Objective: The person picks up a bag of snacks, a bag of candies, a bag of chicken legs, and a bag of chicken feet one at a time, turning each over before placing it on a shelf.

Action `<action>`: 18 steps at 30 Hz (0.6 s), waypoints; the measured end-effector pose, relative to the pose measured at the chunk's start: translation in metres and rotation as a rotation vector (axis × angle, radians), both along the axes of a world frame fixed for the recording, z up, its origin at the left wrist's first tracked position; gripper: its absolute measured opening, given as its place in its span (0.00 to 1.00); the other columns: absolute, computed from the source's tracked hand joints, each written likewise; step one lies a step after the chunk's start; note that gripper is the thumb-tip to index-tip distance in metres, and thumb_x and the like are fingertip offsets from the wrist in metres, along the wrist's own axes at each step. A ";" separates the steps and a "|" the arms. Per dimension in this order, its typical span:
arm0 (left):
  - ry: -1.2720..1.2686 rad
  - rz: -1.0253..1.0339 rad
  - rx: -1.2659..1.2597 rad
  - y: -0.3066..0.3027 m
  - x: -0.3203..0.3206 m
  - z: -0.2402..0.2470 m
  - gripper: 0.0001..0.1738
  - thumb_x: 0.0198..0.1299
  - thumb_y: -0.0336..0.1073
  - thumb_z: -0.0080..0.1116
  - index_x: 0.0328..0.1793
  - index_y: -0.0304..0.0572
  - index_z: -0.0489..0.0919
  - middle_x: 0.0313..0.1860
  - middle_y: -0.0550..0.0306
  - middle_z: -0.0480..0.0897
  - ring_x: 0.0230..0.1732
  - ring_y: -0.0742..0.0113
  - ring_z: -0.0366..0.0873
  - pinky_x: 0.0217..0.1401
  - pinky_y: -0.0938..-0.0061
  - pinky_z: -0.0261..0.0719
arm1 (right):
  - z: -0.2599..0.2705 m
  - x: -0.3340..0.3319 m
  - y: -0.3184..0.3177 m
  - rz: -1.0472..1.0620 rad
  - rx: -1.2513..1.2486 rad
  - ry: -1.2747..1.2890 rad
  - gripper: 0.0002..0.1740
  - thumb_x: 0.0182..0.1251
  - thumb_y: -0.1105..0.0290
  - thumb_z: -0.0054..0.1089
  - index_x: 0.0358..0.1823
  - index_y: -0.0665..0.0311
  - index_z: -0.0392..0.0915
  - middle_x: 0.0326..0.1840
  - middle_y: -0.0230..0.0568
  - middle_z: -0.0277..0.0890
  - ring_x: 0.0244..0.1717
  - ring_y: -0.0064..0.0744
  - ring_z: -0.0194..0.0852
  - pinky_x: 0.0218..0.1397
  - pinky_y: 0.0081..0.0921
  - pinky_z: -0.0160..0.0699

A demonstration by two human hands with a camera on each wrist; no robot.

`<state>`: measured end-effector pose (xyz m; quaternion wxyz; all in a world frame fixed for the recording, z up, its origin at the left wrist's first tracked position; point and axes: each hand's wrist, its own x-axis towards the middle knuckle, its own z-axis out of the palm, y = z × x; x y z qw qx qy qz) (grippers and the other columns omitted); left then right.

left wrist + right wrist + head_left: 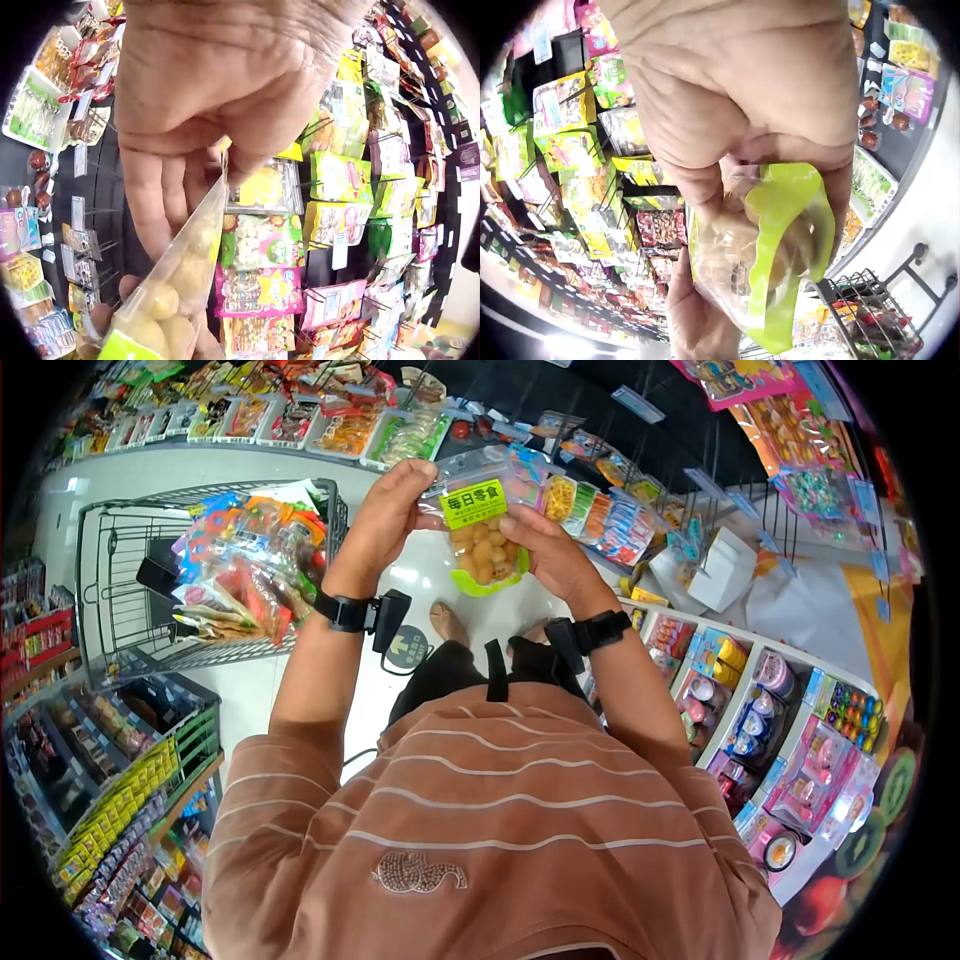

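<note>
Item: one clear, flexible plastic pouch (487, 550) with a lime-green lower border and rounded, tan-yellow pieces inside. Front label (474, 503): lime-green rectangle, dark characters. Location: held in the air, upright, in front of the person, beyond the right edge of the grey wire shopping cart (334, 510).

Left hand (392, 508): fingers pinch the pouch's upper left part, thumb against the film. Right hand (556, 556): thumb on the front at the right side, fingers curled behind; grip confirmed in the right wrist view.

Handling, as judged: light; film soft, smooth and rather slippery, likely to crease; pieces probably yielding, liable to shift and bulge toward the bottom. Best hold: the flat upper strip above the pieces, or both side edges, without squeezing the filled middle.

Nearby: a heap of multicoloured plastic packets (250, 570) in the cart, toward its right edge; a white rectangular tray of green-and-white packets (410, 438) on the display beyond the left hand.
</note>
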<state>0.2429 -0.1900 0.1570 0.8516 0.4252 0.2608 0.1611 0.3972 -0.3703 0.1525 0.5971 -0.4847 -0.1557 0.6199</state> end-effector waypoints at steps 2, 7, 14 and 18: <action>-0.029 -0.019 -0.032 -0.008 0.008 0.002 0.17 0.73 0.47 0.51 0.51 0.40 0.74 0.48 0.55 0.80 0.49 0.69 0.81 0.44 0.73 0.86 | -0.004 0.006 -0.007 -0.058 -0.011 0.016 0.23 0.74 0.63 0.56 0.64 0.66 0.70 0.60 0.38 0.75 0.61 0.26 0.72 0.66 0.24 0.69; 0.018 -0.101 -0.056 -0.032 0.012 -0.018 0.26 0.73 0.52 0.49 0.63 0.37 0.72 0.57 0.49 0.79 0.54 0.62 0.80 0.53 0.68 0.82 | -0.012 0.021 -0.018 -0.178 -0.001 -0.013 0.21 0.74 0.63 0.56 0.63 0.66 0.70 0.58 0.38 0.76 0.60 0.27 0.74 0.64 0.24 0.71; 0.142 -0.111 0.062 -0.065 0.024 -0.017 0.28 0.72 0.52 0.51 0.67 0.38 0.70 0.58 0.51 0.78 0.58 0.65 0.77 0.56 0.70 0.78 | -0.012 0.032 -0.029 -0.292 -0.008 0.013 0.24 0.76 0.63 0.53 0.67 0.68 0.67 0.60 0.40 0.74 0.60 0.29 0.74 0.63 0.26 0.74; 0.177 -0.091 0.151 -0.075 0.034 -0.016 0.30 0.71 0.52 0.51 0.71 0.40 0.66 0.61 0.52 0.75 0.60 0.64 0.75 0.59 0.69 0.76 | -0.015 0.036 -0.035 -0.325 0.014 0.041 0.24 0.76 0.62 0.53 0.66 0.69 0.68 0.58 0.40 0.75 0.58 0.28 0.74 0.63 0.25 0.74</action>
